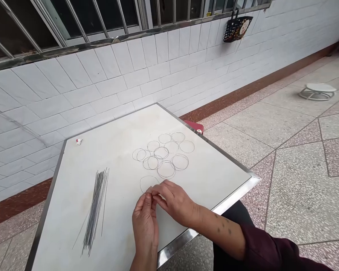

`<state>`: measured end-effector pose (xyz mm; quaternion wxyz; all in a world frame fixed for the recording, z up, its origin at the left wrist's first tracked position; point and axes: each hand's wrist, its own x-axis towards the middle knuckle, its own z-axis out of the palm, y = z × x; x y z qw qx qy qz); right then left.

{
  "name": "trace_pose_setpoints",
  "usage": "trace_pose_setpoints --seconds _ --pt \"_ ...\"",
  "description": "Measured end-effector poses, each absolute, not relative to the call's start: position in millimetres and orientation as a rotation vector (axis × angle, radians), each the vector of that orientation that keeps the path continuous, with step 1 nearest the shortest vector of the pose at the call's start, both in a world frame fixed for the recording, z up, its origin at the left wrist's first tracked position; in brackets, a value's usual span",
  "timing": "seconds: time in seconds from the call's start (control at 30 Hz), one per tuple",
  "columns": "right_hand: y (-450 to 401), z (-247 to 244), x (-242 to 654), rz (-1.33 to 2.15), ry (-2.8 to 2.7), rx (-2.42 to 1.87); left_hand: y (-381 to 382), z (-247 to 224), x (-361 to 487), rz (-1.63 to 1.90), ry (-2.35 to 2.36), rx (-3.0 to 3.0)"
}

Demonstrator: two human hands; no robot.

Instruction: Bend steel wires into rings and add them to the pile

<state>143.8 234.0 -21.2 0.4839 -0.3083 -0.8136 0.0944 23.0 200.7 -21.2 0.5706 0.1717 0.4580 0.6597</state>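
Near the front of the white table, a thin wire ring point(140, 181) is pinched between my two hands. My left hand point(145, 214) grips its near side between thumb and fingers. Close against it, my right hand point(172, 197) has its thumb and forefinger closed on the wire at the same spot. The wire ends are hidden by the fingertips. Beyond my hands, several finished-looking wire rings point(167, 161) lie flat and partly overlap. To the left is a bundle of straight thin wires point(94, 210), with a few strays beside it.
The white table point(124, 150) has a metal edge and stands by a tiled wall point(147, 75). A small white and pink object point(79, 142) lies at its far left. Something red point(196, 127) shows beyond the right edge. A round white stool point(319, 89) stands on the floor; a patterned bag point(235, 29) hangs from the window bars.
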Motion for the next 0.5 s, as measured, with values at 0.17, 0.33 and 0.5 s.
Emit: trace_pose_setpoints --seconds 0.17,0.33,0.5 --pt "234 -22 154 0.215 -1.957 -0.792 202 -15 16 1.591 1.054 0.364" --pt "234 -24 156 0.244 -2.010 -0.759 200 -9 14 1.588 1.046 0.346" --pt "230 -25 155 0.207 -1.977 -0.730 194 -8 16 1.574 1.046 0.329"
